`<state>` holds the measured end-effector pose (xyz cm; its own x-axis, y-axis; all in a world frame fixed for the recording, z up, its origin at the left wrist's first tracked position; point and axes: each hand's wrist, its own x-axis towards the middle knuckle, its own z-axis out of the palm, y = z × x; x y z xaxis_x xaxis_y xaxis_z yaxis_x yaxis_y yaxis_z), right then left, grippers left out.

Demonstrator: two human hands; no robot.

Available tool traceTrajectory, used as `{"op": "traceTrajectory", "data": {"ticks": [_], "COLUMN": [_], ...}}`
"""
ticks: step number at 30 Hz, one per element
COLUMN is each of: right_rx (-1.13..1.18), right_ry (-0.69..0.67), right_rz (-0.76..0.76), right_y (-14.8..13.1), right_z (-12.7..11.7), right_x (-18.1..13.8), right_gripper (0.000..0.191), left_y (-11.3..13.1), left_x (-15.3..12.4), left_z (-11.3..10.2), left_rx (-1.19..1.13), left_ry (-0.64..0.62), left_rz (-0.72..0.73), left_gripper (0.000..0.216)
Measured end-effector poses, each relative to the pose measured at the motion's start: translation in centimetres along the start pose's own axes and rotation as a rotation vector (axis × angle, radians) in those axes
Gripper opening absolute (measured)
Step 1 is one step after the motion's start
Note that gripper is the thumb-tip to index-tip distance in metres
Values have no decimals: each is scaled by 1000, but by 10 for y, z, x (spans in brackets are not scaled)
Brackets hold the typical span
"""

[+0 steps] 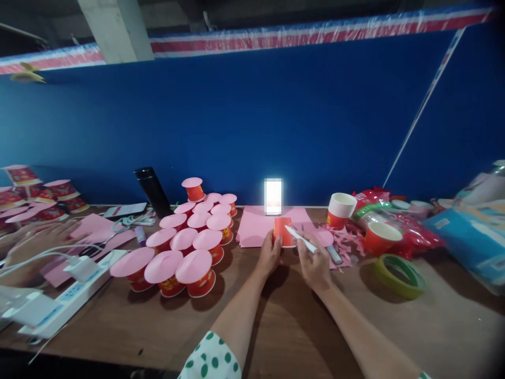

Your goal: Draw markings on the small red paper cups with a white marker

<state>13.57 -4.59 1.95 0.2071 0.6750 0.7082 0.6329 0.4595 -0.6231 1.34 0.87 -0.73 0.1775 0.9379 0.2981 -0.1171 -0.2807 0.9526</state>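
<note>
Two hands work side by side: the left hand (269,254) grips a red cup (283,232) at its fingertips, and the right hand (313,263) pinches a white pen (300,239) whose tip meets the cup. Beyond them lies pink paper (252,226), then a lit phone (273,196).

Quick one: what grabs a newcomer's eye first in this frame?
The bright white glowing screen stands against the blue wall at centre back. Left of it sits a cluster of upturned red paper cups capped with pink paper discs. In front, the left hand holds a red paper cup, the right hand a white pen-shaped tool.
</note>
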Motion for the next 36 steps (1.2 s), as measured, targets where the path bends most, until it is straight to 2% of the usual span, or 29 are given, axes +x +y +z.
{"op": "traceTrajectory", "data": {"ticks": [11, 21, 36], "right_rx": [19, 25, 42], "right_ry": [14, -2, -7], "right_rz": [6, 24, 32], "right_y": [4, 1, 0], "right_z": [2, 1, 1], "right_x": [0, 0, 0], "right_gripper": [28, 27, 30], "left_y": [5, -6, -7], "left_x": [-1, 1, 1], "left_z": [0, -2, -2], "left_rx": [36, 49, 74], "left_ry": [3, -9, 0], "left_rz": [22, -8, 16], "left_gripper": [40, 45, 46]}}
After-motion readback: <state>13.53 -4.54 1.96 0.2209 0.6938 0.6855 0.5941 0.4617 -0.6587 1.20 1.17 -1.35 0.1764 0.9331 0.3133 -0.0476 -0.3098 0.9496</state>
